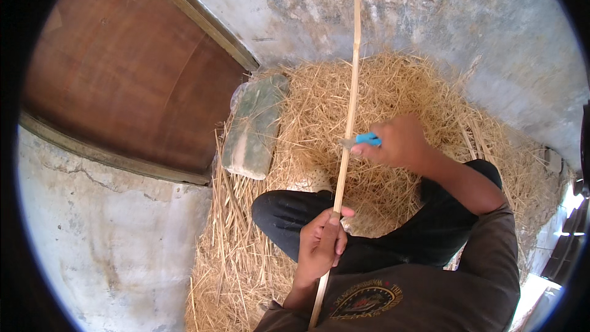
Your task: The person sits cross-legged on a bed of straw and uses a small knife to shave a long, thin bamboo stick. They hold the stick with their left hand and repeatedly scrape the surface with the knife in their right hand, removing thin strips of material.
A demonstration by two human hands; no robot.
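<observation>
A long, pale strip of split bamboo or wood (352, 101) runs from my lap up toward the far wall, with a slight bend near its far end. My left hand (321, 243) is wrapped round its lower part, close to my body. Farther up, my right hand (396, 141) grips a small knife with a bright blue handle (368, 139). The knife's short blade lies against the strip around its middle. Motion blurs the right hand a little.
Shavings and straw-like strips (393, 86) cover the floor around my crossed legs (289, 215). A greenish stone slab (255, 126) lies to the left. Beyond it stands a brown wooden door panel (135, 67) in a frame. A stained plaster wall (430, 18) closes off the far side.
</observation>
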